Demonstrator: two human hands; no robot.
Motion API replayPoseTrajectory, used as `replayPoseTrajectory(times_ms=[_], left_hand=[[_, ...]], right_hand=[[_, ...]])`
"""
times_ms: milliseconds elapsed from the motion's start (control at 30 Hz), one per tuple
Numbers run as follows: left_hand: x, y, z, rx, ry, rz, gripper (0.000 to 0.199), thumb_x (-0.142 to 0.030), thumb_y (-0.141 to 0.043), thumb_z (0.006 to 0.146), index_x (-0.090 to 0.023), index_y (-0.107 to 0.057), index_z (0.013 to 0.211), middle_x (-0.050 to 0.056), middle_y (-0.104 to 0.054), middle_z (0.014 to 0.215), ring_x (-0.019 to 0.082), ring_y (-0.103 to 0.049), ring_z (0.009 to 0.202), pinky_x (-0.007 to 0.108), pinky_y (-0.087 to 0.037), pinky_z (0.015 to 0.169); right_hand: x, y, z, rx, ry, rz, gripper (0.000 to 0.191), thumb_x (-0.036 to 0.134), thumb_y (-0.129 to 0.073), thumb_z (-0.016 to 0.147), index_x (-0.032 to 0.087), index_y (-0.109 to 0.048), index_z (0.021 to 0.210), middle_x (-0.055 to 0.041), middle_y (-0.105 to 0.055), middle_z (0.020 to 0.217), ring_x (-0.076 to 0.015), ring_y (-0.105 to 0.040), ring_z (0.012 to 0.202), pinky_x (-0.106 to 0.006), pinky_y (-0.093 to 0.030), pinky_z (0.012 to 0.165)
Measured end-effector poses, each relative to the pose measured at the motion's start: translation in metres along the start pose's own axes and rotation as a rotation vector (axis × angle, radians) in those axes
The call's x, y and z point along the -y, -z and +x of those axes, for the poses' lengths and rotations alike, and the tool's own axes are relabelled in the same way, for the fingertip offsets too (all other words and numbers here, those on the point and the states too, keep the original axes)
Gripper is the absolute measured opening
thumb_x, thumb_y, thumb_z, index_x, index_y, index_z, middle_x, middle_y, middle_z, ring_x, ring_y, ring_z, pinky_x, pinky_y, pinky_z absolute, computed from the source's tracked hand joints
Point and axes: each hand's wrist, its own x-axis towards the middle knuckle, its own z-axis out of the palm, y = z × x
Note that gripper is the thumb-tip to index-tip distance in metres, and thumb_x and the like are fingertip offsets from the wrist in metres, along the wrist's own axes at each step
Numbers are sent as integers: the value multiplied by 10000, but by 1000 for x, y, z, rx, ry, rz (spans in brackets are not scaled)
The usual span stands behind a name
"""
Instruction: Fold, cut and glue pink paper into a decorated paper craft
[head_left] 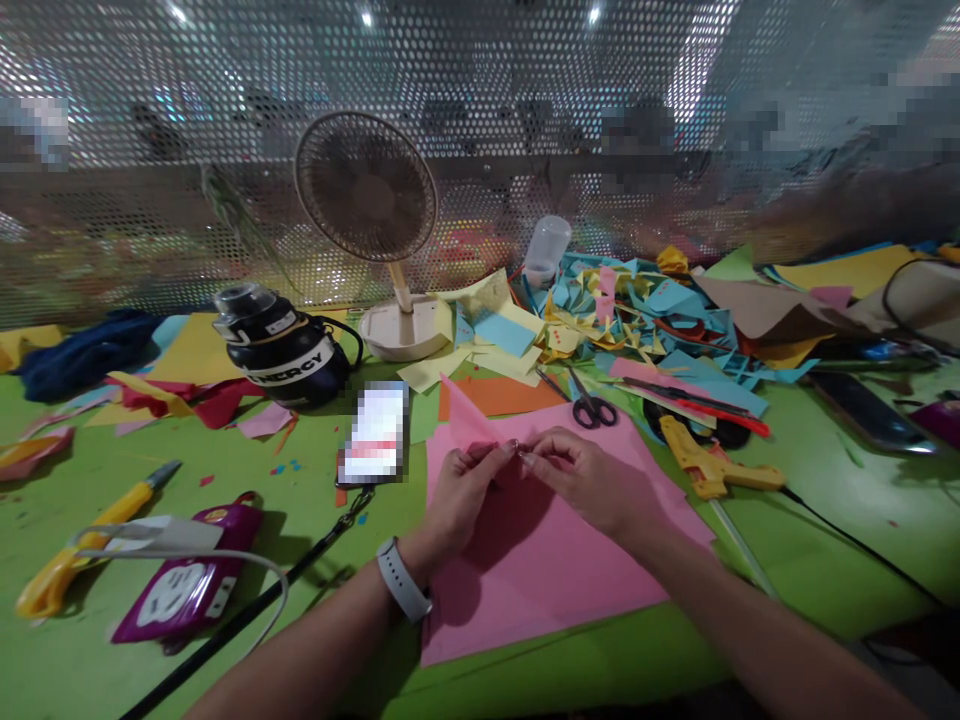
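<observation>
My left hand [466, 497], with a pale watch band [403, 580] at its wrist, pinches a pink piece of paper [466, 418] whose pointed end sticks up to the left. My right hand [581, 478] meets it fingertip to fingertip. Its thumb and finger are closed on something small and shiny at the paper's edge, too small to name. Both hands are over a stack of pink paper sheets [555, 570] on the green table. Just beyond the stack rest black-handled scissors [592, 410] and an orange sheet [495, 397].
A yellow glue gun [716, 465] lies right, its cord trailing off. Left are a phone [375, 435], a purple power bank [195, 580] and a yellow cutter [97, 545]. Behind stand a black bottle [285, 350], a fan [367, 190] and a heap of paper scraps [622, 310].
</observation>
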Motion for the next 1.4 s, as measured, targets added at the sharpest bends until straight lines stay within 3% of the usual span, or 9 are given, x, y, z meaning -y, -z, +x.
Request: replayPoseTrajectory(times_ms=[167, 233, 367, 633, 800, 1100, 1400], left_hand=[[-4, -2, -1, -120, 22, -65, 233, -367, -793, 638, -159, -698, 592, -31, -595, 512, 75, -476, 495, 187, -399, 518], [-5, -3, -1, -134, 60, -130, 212, -362, -801, 634, -166, -733, 678, -14, -649, 562, 92, -539, 536, 195, -436, 553], [-1, -5, -3, -53, 60, -209, 239, -348, -805, 644, -162, -758, 786, 39, -728, 707, 139, -637, 664, 230, -493, 657], [4, -5, -3, -37, 22, -232, 189, -306, -791, 675, -166, -763, 799, 41, -749, 801, 153, -667, 779, 237, -506, 751], [4, -6, -4, -38, 39, -271, 173, -291, -807, 652, -170, -762, 768, 23, -738, 736, 129, -655, 690, 230, -509, 727], [-1, -6, -4, -21, -1, -228, 197, -317, -780, 686, -163, -753, 806, 28, -719, 697, 132, -634, 619, 214, -503, 596], [2, -3, -4, 24, -18, -230, 157, -297, -764, 705, -181, -758, 810, 27, -726, 757, 142, -650, 700, 222, -521, 677]], right_hand=[[12, 6, -1, -7, -151, 260, 227, 419, -635, 804, 210, -625, 891, -46, -633, 1004, -159, -619, 827, -313, -472, 760], [14, 6, -2, 21, -203, 366, 287, 442, -669, 776, 211, -610, 936, -39, -647, 949, -162, -627, 808, -318, -476, 755], [8, -1, -1, 98, -215, 479, 304, 452, -708, 740, 171, -643, 835, -6, -623, 768, -130, -583, 683, -283, -457, 677], [-1, -8, 2, 56, -186, 497, 290, 441, -729, 718, 159, -665, 688, 6, -613, 638, -115, -536, 610, -268, -405, 625], [0, -8, 2, 35, -186, 485, 310, 451, -747, 689, 162, -646, 641, 9, -607, 610, -114, -531, 585, -264, -417, 602], [5, -7, -3, 45, -172, 522, 260, 428, -736, 713, 177, -694, 767, 3, -625, 716, -115, -548, 651, -253, -456, 623], [9, -6, -5, 23, -190, 576, 255, 409, -754, 696, 176, -663, 748, 13, -609, 708, -116, -550, 665, -255, -451, 605]])
